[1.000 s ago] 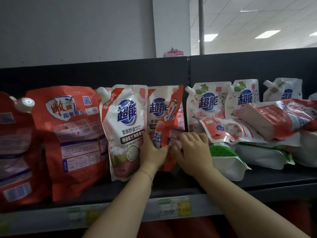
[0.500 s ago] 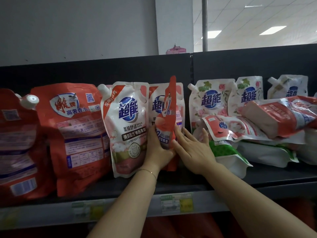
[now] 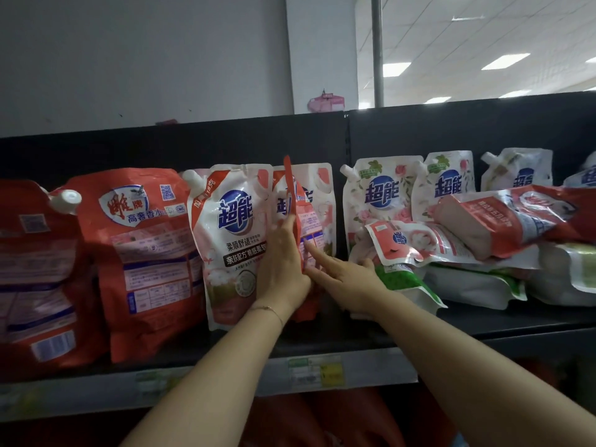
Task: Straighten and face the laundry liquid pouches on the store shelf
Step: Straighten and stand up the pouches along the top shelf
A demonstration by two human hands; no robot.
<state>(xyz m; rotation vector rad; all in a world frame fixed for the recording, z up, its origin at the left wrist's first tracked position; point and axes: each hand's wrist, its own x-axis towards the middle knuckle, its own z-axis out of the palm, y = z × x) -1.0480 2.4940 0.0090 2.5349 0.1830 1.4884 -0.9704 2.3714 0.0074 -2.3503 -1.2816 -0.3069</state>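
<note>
Toppled pouches [image 3: 503,221] crowd the right, an upright white pouch [image 3: 232,227] the left. Between them on the shelf [image 3: 483,321], the red-edged pouch [image 3: 306,221] stands edge-on (face turned rightward). Left hand [image 3: 282,269] and right hand [image 3: 345,274] press it with straight fingers, gripping nothing.

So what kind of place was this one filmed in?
Most likely a shop aisle: a dark shelf stocked with many laundry liquid pouches, a price label on its front edge, and panel ceiling lights beyond.

A shop: a black metal shelf [image 3: 483,325] with a green-and-yellow paper price tag [image 3: 314,371] on its front rail carries branded white-and-pink plastic laundry pouches [image 3: 232,240] under rectangular ceiling panel lights [image 3: 504,61].
</note>
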